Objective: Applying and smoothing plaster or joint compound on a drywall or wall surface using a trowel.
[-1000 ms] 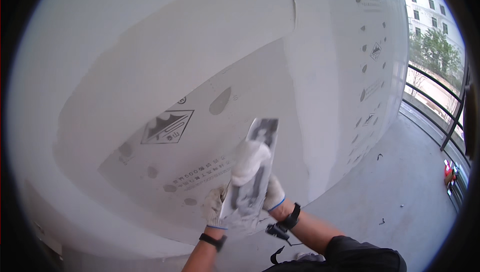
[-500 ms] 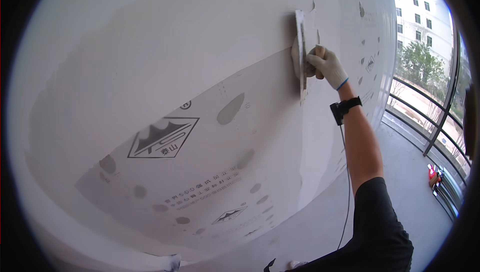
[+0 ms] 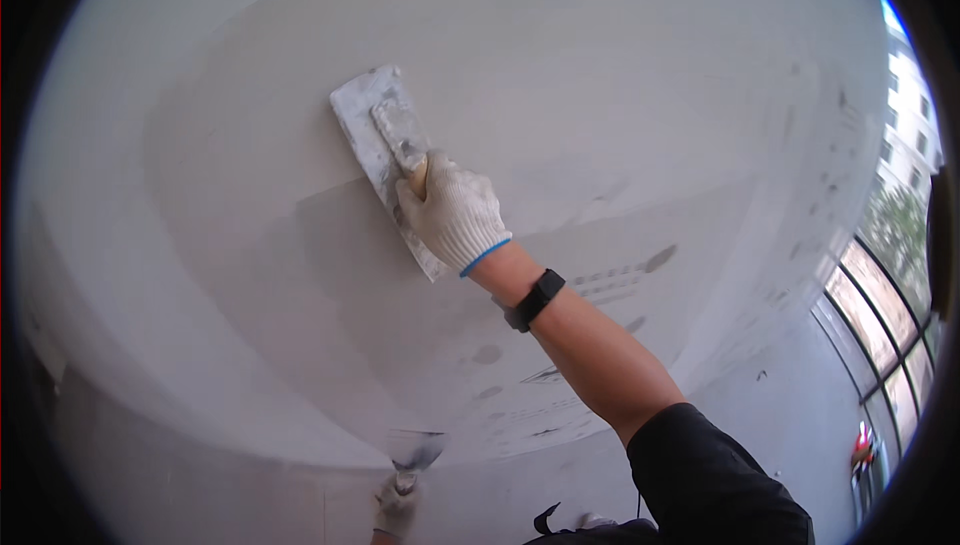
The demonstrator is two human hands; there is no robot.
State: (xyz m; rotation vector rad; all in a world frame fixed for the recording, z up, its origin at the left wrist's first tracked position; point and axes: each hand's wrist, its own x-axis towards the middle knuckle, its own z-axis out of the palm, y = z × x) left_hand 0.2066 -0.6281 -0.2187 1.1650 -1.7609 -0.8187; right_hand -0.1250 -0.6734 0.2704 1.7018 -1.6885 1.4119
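My right hand, in a white knit glove with a blue cuff, is closed round the wooden handle of a plastering trowel. The trowel's long, putty-smeared blade lies tilted against the white wallboard, over a stretch of grey wet coating. Low in the picture my gloved left hand grips a putty knife, its wide blade pointing up, in front of the wall's lower edge. The left fingers are small and partly blurred.
Dark patches and printed marks show on the uncoated board at right. Beyond the wall's right end are a window with dark railings and a pale building. Red items lie on the grey floor by it.
My right hand has carried the trowel left across the wall, and its blade has turned from edge-on to nearly flat. Grey coating now covers the large printed mark. My left hand with the putty knife has come into view.
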